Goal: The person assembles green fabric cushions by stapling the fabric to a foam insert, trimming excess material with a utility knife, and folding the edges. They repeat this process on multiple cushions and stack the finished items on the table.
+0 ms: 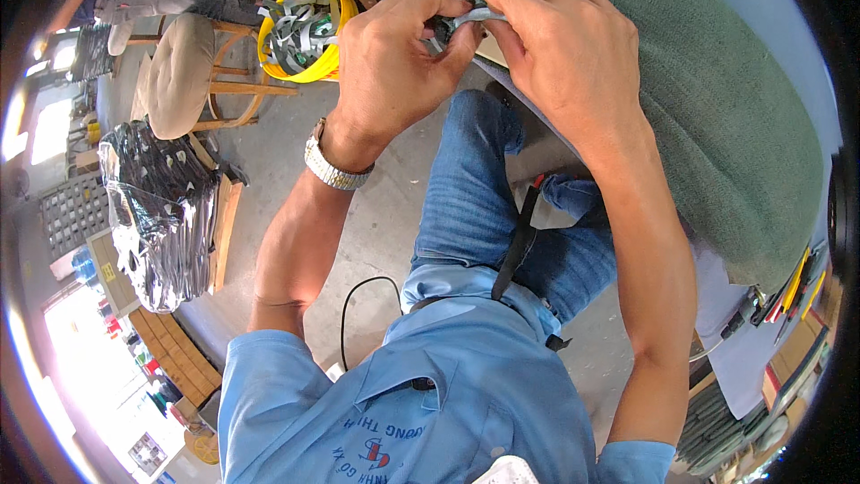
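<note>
My left hand (387, 58), with a metal watch on its wrist, is closed, pinching a narrow grey strip (478, 15) between thumb and fingers. Close beside it, my right hand (573, 58) grips the strip's other side between thumb and forefinger. A dark bit shows inside the left fingers, too covered to name. Both hands are at the near edge of a table, where a dark green cloth (717, 134) lies under and beside the right hand.
A yellow bucket (337, 61) of grey and white scraps stands left of the hands. Further left are a padded wooden chair (182, 72) and a plastic-wrapped stack (161, 215). Several yellow-handled tools (794, 282) lie at the table's right. A black cable (343, 327) curves across the floor.
</note>
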A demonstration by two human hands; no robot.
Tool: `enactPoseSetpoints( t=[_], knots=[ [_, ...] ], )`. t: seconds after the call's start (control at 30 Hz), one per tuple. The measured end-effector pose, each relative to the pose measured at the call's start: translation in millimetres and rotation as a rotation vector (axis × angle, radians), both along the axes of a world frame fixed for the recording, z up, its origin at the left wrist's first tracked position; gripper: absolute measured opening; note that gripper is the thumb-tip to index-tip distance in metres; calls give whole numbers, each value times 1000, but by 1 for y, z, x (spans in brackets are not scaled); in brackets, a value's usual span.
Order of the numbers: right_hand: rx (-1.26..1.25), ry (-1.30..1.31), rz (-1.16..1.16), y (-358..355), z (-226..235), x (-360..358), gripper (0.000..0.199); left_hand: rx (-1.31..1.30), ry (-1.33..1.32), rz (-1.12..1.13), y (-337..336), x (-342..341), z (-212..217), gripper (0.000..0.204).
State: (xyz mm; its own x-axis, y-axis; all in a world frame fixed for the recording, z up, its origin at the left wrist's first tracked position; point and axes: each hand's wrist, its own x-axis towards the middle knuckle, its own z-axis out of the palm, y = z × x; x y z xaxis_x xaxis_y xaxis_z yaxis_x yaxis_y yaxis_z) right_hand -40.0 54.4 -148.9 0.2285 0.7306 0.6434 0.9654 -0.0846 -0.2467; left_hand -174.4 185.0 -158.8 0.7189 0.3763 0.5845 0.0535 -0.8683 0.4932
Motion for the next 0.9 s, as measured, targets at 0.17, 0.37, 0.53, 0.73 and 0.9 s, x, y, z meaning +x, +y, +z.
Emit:
enactPoseSetpoints(
  t=[0.17, 0.37, 0.53, 0.73, 0.9],
  knots=[
    [-44, 50, -31, 1, 2, -1, 16, 3, 10, -7, 1, -3, 3, 22],
    [-271, 224, -118, -5, 19, -4, 24, 47, 91, -40, 3, -6, 12, 32],
    [-147, 432, 125, -19, 28, 4, 50, -750, 39, -285, 27, -21, -27, 60],
    [-215, 466, 146, -30, 35, -6, 42, -152, 78, -206, 3, -15, -11, 81],
    [-58, 367, 244, -71, 59, -23, 36, 119, 152, -151, -9, -27, 22, 76]
  ],
)
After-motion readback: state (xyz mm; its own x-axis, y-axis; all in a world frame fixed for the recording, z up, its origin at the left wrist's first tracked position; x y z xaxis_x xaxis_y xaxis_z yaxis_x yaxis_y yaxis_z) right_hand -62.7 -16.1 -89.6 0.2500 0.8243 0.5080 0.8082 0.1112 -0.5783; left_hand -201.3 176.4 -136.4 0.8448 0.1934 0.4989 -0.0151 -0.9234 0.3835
